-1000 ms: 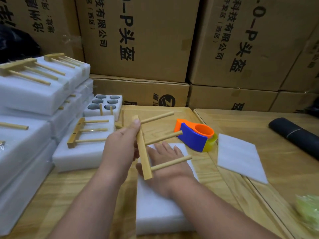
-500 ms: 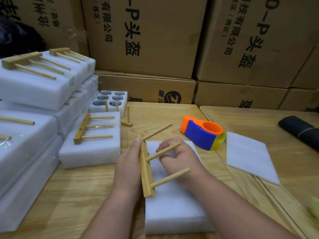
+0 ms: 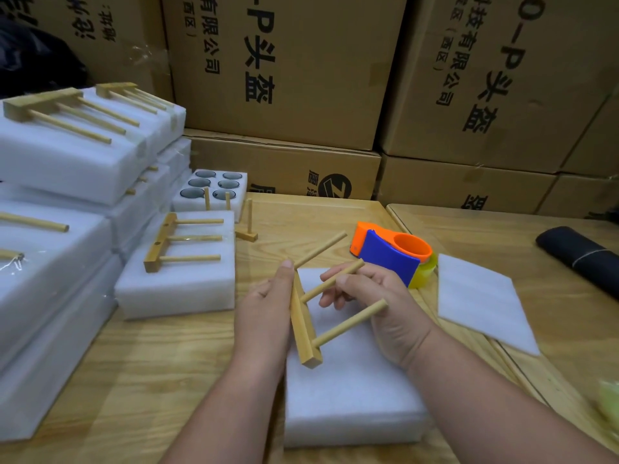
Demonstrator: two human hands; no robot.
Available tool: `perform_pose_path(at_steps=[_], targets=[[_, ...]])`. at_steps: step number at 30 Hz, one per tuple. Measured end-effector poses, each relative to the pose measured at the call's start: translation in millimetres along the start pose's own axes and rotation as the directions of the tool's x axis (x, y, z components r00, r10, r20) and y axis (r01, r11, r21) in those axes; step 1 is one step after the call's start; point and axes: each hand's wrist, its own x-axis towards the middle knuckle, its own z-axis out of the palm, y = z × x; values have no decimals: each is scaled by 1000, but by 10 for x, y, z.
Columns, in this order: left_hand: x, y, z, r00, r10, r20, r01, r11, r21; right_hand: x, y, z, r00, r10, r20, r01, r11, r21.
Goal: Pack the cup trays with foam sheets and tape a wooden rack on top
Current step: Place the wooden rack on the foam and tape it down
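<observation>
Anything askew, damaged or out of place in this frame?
Only the wooden rack held by both hands: it sits tilted over the foam block, not yet flat. Nothing looks damaged or spilled.

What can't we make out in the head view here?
- Foam pack under the wooden rack: contents hidden by its top sheet.
- Left hand: fingers hidden behind the rack's bar.
- Green object: blurred, cut off by the right edge.
- Tape dispenser: near end hidden by the right hand.
</observation>
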Motion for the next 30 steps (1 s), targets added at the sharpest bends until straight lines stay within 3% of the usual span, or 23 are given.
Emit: perform_pose_path(at_steps=[3, 7, 10, 12, 15, 18, 21, 24, 27, 30], targets=[[-9, 9, 10, 999, -23, -31, 24, 1000, 9, -3, -8, -5, 999, -1, -35, 2, 1000, 30], [-23, 9, 21, 987, -134, 88, 151, 963, -224, 15, 4, -16, 994, 24, -109, -14, 996, 89], [-48, -41, -29, 964, -56, 259, 78, 994, -75, 14, 9, -27, 993, 16, -117, -8, 997, 71], [-59, -29, -62, 958, -43, 283, 46, 999, -4, 3, 15, -40, 993, 15, -114, -9, 998, 57], [-74, 43, -125, 931, -53, 361, 67, 997, -25, -4, -4, -76, 993, 28, -117, -24, 999, 39], [-69, 37, -171, 908, -71, 413, 89, 996, -25, 13, -79, -163, 989, 137, -55, -137, 991, 6], [-45, -4, -159, 907, -52, 419, 75, 996, -40, -5, -198, -291, 962, 274, 21, -268, 951, -153], [-40, -49, -149, 910, -51, 411, 78, 996, -49, -47, -299, -448, 956, 288, -46, -276, 844, -459], [-43, -57, -144, 915, -43, 401, 72, 996, -58, -90, -328, -534, 988, 70, -135, -150, 598, -787], [-65, -43, -144, 923, -28, 384, 56, 996, -63, -136, -359, -395, 999, -36, -27, -4, 529, -849]])
